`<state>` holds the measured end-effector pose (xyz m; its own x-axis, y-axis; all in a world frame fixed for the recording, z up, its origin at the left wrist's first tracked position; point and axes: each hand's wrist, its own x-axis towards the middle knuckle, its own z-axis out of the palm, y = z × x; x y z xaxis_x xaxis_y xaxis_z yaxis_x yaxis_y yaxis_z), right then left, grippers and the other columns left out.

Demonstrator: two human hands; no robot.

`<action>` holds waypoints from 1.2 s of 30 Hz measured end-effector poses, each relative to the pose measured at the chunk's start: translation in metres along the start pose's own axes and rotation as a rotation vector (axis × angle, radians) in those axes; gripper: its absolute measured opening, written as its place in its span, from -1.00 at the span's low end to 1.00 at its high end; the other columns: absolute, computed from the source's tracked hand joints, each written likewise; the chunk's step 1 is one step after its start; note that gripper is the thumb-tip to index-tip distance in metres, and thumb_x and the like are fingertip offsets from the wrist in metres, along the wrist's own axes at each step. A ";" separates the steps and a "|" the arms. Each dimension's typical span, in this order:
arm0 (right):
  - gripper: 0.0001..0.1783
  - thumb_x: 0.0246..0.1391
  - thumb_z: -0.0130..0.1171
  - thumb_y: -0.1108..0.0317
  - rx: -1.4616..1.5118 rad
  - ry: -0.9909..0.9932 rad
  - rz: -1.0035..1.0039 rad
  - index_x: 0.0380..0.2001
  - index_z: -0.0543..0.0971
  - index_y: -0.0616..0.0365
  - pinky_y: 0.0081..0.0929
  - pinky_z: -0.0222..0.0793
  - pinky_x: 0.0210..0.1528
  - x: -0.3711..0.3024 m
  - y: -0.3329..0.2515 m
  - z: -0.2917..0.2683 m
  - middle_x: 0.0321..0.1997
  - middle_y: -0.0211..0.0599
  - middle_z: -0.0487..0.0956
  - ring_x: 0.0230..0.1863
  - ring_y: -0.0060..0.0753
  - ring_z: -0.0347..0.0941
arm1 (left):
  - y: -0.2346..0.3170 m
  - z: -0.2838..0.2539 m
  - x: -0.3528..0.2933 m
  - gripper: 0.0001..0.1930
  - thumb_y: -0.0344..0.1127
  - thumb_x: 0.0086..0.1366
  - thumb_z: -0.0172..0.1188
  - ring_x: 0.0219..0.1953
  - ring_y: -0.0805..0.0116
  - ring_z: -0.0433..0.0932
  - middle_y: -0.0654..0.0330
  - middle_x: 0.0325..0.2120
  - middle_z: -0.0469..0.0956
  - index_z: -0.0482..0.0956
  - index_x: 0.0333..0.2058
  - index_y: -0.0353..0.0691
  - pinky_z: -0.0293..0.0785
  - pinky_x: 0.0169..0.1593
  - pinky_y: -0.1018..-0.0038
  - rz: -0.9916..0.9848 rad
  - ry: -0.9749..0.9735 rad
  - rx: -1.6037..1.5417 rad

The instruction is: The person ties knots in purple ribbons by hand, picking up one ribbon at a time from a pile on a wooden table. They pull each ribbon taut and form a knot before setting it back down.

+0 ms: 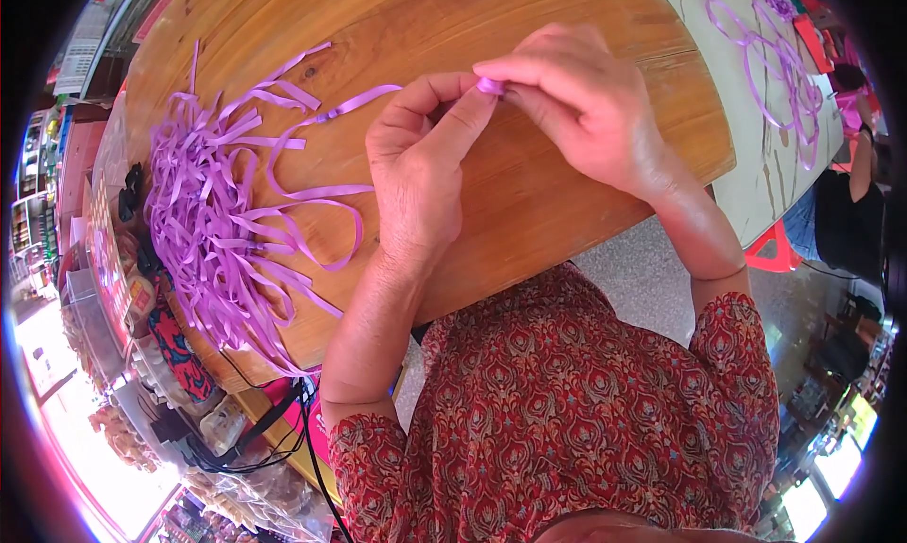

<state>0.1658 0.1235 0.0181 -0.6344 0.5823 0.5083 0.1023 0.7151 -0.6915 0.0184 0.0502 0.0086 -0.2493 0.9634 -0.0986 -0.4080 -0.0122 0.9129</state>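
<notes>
My left hand and my right hand meet above the wooden table. Between their thumbs and fingers they pinch a short bit of purple ribbon, which looks rolled or folded. Most of that piece is hidden by my fingertips. Left of my left hand, a loose purple ribbon curls over the wood, and its end lies close to the hand. Farther left a big tangled heap of purple ribbons covers the table's left side.
Black cables hang by the table's near left edge, beside bags and packed goods. At the far right, more purple ribbon lies on a pale table. Another person sits there, near a red stool.
</notes>
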 end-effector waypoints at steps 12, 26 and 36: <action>-0.72 -0.28 0.25 0.49 -0.435 -0.114 -0.688 -0.35 0.58 0.19 -0.46 0.33 -0.34 0.018 0.020 -0.020 -0.45 -0.35 0.52 -0.37 -0.39 0.46 | 0.005 -0.018 0.014 -0.92 -0.47 0.11 0.23 -0.55 0.65 0.32 0.36 -0.57 0.49 0.57 -0.40 -0.34 0.21 -0.47 0.71 -0.234 -0.132 0.102; -0.84 -0.19 0.26 0.40 -0.102 0.034 -0.253 -0.42 0.57 0.11 -0.49 0.37 -0.37 0.012 0.015 -0.018 -0.52 -0.39 0.48 -0.42 -0.38 0.44 | 0.001 -0.005 0.011 -0.88 -0.46 0.09 0.26 -0.52 0.69 0.31 0.41 -0.55 0.44 0.53 -0.39 -0.34 0.22 -0.43 0.74 -0.113 -0.011 0.046; -0.86 -0.14 0.23 0.60 -0.107 0.005 -0.157 -0.43 0.55 0.23 -0.56 0.36 -0.41 0.009 0.009 -0.009 -0.48 -0.32 0.51 -0.41 -0.40 0.45 | -0.003 0.002 0.007 -0.93 -0.52 0.12 0.18 -0.49 0.70 0.32 0.39 -0.51 0.45 0.52 -0.39 -0.34 0.27 -0.40 0.75 0.018 0.026 0.080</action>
<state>0.1679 0.1392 0.0211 -0.6452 0.4619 0.6086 0.0836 0.8344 -0.5448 0.0193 0.0571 0.0063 -0.2789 0.9560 -0.0910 -0.3324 -0.0072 0.9431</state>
